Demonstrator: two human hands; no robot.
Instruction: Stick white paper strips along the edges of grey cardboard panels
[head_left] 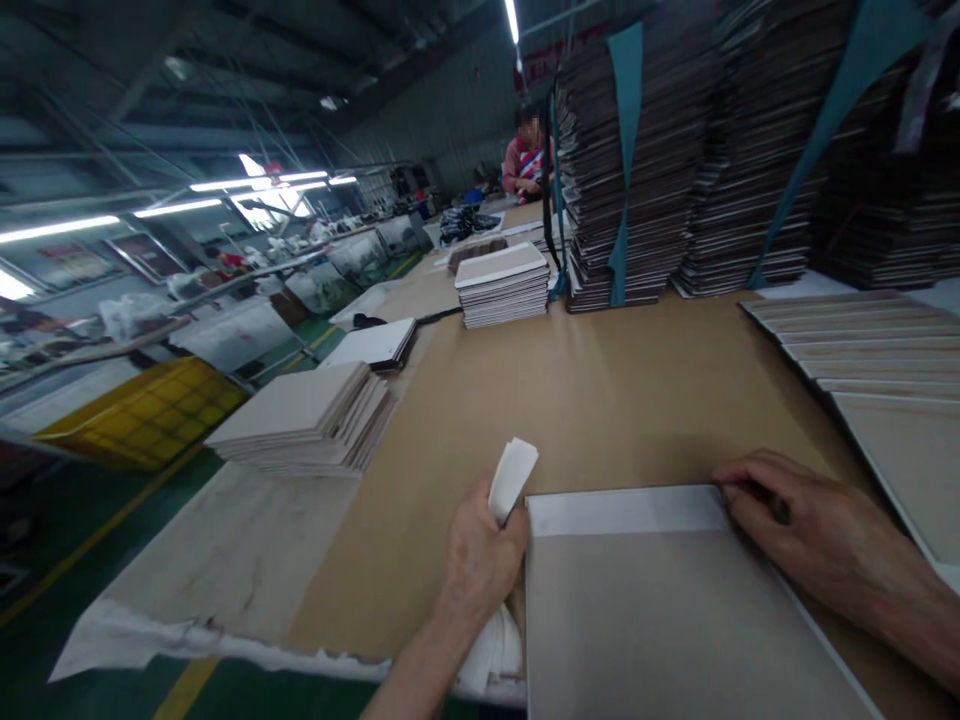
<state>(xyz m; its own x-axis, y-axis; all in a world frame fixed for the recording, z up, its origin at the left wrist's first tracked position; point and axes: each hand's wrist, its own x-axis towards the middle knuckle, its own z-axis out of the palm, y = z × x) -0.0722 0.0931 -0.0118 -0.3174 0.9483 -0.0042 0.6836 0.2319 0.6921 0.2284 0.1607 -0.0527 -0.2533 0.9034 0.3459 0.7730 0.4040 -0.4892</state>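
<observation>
My left hand (480,550) is closed around a folded white cloth-like strip (513,478) that sticks up past the thumb. More white material (495,650) shows below that hand, partly hidden by the wrist. Right beside it lies a flat grey-beige panel (660,620) with a white band (626,511) along its far edge and a thin dark rim. The left thumb rests close to the panel's far left corner. At the far right corner, my right hand (780,510) pinches the panel's edge between thumb and fingers. The panel's near edge runs out of view.
Brown board (585,390) covers the table. Stacked panels (300,420) stand on the left, another stack (502,285) behind. Tall dark stacks (637,170) with teal straps rise at the back right. Overlapping panels (892,370) lie on the right. A person (523,165) is farther back.
</observation>
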